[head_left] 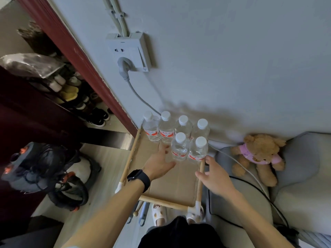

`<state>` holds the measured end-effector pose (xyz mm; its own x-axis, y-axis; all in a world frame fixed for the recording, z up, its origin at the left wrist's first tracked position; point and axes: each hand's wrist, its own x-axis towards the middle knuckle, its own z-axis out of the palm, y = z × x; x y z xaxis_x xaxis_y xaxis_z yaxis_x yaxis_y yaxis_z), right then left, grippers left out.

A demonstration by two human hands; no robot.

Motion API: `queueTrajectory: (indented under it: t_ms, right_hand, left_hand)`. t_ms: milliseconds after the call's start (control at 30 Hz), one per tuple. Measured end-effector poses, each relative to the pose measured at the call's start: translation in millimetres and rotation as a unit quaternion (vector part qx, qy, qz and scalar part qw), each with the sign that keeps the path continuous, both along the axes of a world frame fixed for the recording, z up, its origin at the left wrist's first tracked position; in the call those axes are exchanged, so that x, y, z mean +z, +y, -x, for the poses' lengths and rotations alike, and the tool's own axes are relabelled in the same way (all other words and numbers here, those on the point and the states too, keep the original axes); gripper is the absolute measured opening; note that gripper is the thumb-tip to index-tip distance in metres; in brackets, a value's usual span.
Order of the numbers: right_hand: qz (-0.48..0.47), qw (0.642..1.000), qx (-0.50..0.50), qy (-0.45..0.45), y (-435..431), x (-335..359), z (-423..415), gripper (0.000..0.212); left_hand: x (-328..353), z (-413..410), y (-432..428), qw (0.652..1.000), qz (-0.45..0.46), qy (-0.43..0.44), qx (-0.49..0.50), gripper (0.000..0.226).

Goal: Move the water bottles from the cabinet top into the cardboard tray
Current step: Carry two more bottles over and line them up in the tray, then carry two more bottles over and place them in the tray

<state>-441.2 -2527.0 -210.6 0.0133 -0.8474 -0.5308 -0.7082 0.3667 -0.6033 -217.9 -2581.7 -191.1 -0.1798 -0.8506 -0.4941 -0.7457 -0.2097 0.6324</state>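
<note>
The person's left hand (pixel 158 165) reaches forward with fingers spread and loosely open, gripping nothing; its fingertips lie just beside the front-left water bottle (pixel 179 146), and whether they touch it cannot be told. A dark watch (pixel 138 178) sits on that wrist. The right hand (pixel 214 178) is also open and relaxed, holding nothing, its fingers resting at the right rim of the cardboard tray (pixel 199 178), just below the front-right water bottle (pixel 198 149).

Six water bottles with white caps and red labels stand upright in the tray, all beyond the hands. Four form a back row (pixel 166 128) against the wall, and two stand in front of that row, between the two hands' fingertips. The tray floor nearer the person, beneath the hands, is bare cardboard.

To the right of the right hand, a teddy bear (pixel 259 154) in a pink top lies on a grey cushion (pixel 304 158). Above the left hand, a wall socket (pixel 129 51) holds a plug.
</note>
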Motion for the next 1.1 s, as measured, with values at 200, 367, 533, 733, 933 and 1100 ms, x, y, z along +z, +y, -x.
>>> queueTrajectory:
  t_ms: [200,367,533,733,933,1100]
  right_hand:
    - [-0.066,0.972,0.216,0.065,20.8,-9.4,-17.0,0.043]
    - [0.009,0.946,0.321,0.044,13.5,15.1,-87.4,0.04]
    - [0.095,0.89,0.446,-0.008,18.6,61.1,-197.8,0.029]
    - [0.242,0.771,0.589,-0.011,114.5,111.4,-350.0,0.035]
    - [0.298,0.656,0.689,-0.078,294.2,138.2,-499.3,0.033]
    - [0.306,0.541,0.767,-0.156,471.2,179.8,-611.2,0.034]
  left_hand:
    - [-24.1,-37.7,66.5,0.994,-0.065,-0.065,0.059,0.051]
    - [-12.8,-90.3,130.0,0.981,-0.074,-0.087,0.155,0.043]
    - [13.7,-173.2,212.2,0.945,0.007,-0.212,0.251,0.047]
    - [55.1,-282.2,387.7,0.866,0.051,-0.307,0.391,0.048]
    - [98.8,-360.5,614.0,0.772,0.037,-0.361,0.521,0.046]
    - [156.4,-384.5,805.6,0.665,0.023,-0.426,0.614,0.047]
